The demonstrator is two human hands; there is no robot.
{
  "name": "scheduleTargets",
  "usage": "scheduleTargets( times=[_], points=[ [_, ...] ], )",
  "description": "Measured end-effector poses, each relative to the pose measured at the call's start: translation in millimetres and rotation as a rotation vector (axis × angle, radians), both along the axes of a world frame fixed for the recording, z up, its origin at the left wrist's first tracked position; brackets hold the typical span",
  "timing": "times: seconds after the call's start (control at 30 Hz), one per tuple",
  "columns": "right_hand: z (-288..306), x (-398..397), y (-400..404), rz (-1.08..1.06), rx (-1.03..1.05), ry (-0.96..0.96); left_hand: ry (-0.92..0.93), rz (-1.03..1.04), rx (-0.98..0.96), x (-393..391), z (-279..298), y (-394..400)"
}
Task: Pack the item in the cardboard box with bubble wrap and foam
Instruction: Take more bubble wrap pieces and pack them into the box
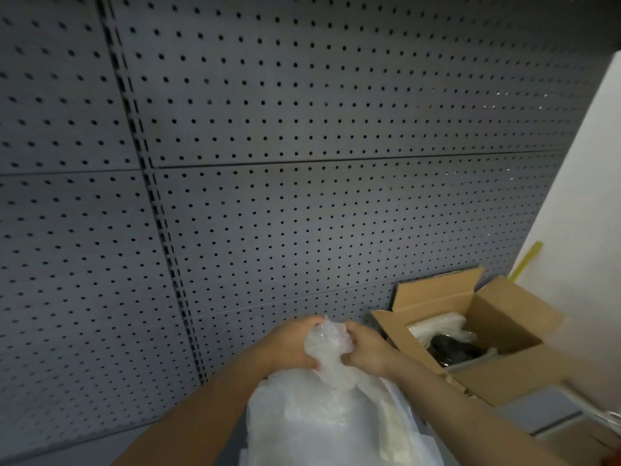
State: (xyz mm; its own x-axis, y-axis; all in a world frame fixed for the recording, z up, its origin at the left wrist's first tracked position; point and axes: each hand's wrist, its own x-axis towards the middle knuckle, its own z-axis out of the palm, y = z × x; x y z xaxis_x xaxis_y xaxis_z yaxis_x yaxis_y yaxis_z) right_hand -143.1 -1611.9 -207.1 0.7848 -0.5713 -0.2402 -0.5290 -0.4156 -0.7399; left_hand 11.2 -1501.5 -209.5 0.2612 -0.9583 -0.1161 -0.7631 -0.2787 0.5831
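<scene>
Hidden or unclear: the whole picture is a little blurred. The dark item (452, 351) inside the cardboard box (497, 375) shows only partly, under pale wrap, and what it is cannot be told. The lower end of the bubble wrap (331, 398) runs out of the bottom edge. A white panel (584, 203) on the right is cut off by the frame, with a yellow strip (527, 260) at its foot.
Left hand (289, 344): reaches forward from the lower left, fingers curled round the left side of the bunched top of the bubble wrap, thumb underneath.
Right hand (366, 351): comes in from the lower right, fingers closed round the right side of the same bunch, close opposite the left hand.
Bubble wrap: clear and crinkled, gathered to a narrow neck between the hands, widening below into a loose cloudy sheet.
Cardboard box: brown, flaps open and standing up, just to the right of the hands, near the white panel.
Background: a grey pegboard wall (268, 129) fills most of the view.
</scene>
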Motion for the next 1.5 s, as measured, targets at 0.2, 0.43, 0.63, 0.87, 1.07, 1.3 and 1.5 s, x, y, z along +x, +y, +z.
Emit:
scheduleTargets(
  times=[0.2, 0.43, 0.63, 0.87, 1.07, 1.3, 1.5],
  points=[
    [31.0, -24.0, -14.3, -0.049, -0.144, -0.055, -0.122, -0.144, -0.042, 0.2, 43.2, -42.9],
    [66.0, -75.0, -42.4, -0.145, -0.079, -0.082, -0.25, -0.244, -0.112, -45.3, 70.6, -94.0],
    [73.3, -137.8, -74.0, -0.099, -0.09, 0.034, -0.283, -0.283, -0.145, -104.1, 77.8, -136.8],
    [69.9, -214.9, -127.1, -0.119, -0.258, 0.005, -0.265, -0.245, -0.163, -188.2, 73.6, -196.9],
    [62.9, -256.2, -183.1, -0.123, -0.323, 0.108, -0.26, -0.259, -0.12, -232.8, 65.5, -242.6],
    [50.7, -249.9, -241.8, -0.138, -0.392, 0.176, -0.226, -0.22, -0.047, -214.6, 46.4, -292.4],
    [40.3, -242.2, -287.2, -0.132, -0.417, 0.261, -0.206, -0.086, 0.048, -196.7, 21.9, -322.1]
  ],
)
